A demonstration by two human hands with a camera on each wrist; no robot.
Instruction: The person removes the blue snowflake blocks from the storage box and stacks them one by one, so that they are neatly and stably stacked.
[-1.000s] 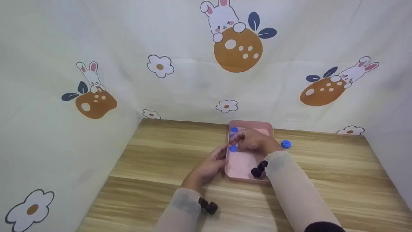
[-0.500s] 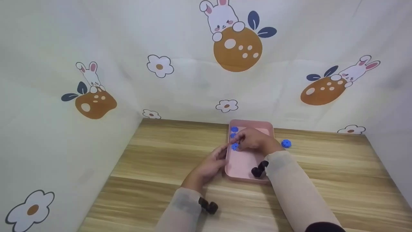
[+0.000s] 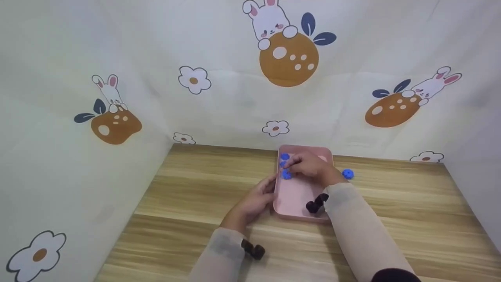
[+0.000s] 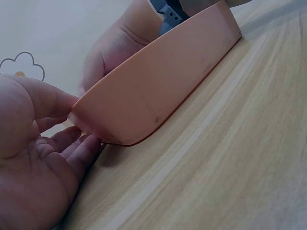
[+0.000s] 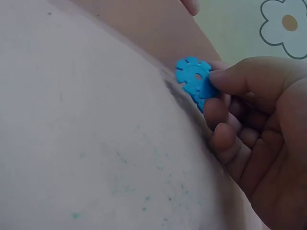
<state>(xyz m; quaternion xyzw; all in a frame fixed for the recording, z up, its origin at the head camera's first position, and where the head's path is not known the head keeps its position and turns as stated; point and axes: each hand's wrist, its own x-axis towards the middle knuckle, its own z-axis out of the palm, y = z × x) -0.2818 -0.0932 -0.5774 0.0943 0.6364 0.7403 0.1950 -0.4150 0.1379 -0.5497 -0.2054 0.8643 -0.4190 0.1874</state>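
A pink rectangular tray [image 3: 291, 199] lies at the back of the wooden table. Over its left half, my right hand [image 3: 307, 164] pinches a blue notched snowflake disc [image 5: 194, 75] between thumb and fingers. The same disc [image 3: 286, 174] shows below the fingertips in the head view. Two more blue discs [image 3: 285, 156] lie along the tray's far left wall, the nearer partly hidden by the fingers. Against the tray's outer left side rests my left hand [image 3: 254, 201], its fingers fairly straight. The left wrist view shows these fingers [image 4: 79, 151] touching the wall near a corner.
Another blue disc [image 3: 348, 174] sits on the table [image 3: 203, 184], right of the tray. A cream cloth [image 3: 231, 105] with rabbits and flowers hangs behind and at both sides. Black cameras [image 3: 254, 250] are worn on the wrists.
My right hand has shifted slightly toward the far end of the tray, and the pinched disc has moved the same way. The left hand stays against the tray.
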